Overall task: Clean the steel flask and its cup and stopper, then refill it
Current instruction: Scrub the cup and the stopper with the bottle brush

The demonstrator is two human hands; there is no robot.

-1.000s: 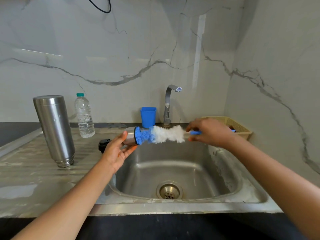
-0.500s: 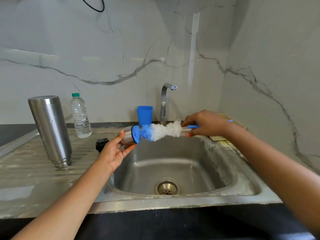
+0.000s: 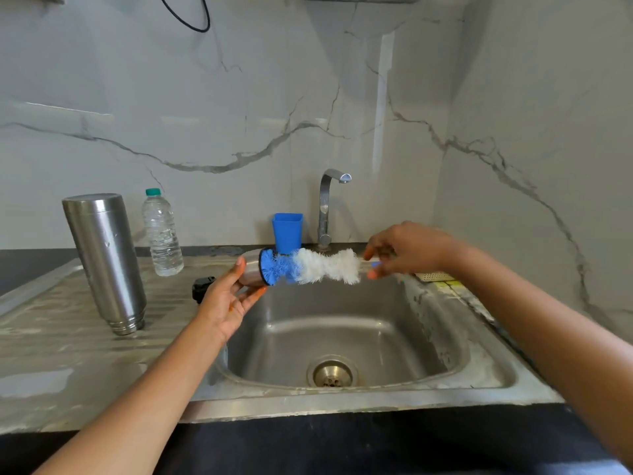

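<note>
The steel cup (image 3: 251, 270) is held over the left edge of the sink (image 3: 479, 365), lying on its side with its mouth turned to the right. The left hand (image 3: 224, 298) cradles it from below and behind, fingers curled round its wall. The blue tip of the bottle brush (image 3: 318, 266) sits right at the cup's mouth, touching it, and the white bristles run back to the right hand (image 3: 407, 250), which pinches the handle between fingertips and thumb. So the cup looks to be mid-scrub.

The flask (image 3: 104, 258) stands mouth down on the drainboard (image 3: 51, 337), well apart from the hands. I take that to mean its body is already washed and left to drain, though I can't be sure from here. The black stopper (image 3: 202, 287) lies on the drainboard just behind the left hand; whether it has been cleaned I cannot tell.

A water bottle (image 3: 161, 234), capped and holding water, stands beside the flask, likely meant for the refill. No water runs from the tap (image 3: 325, 207), and a blue holder (image 3: 287, 231) stands next to it. By my reckoning what's left is finishing and rinsing the cup, perhaps the stopper, then filling the flask and closing it up.
</note>
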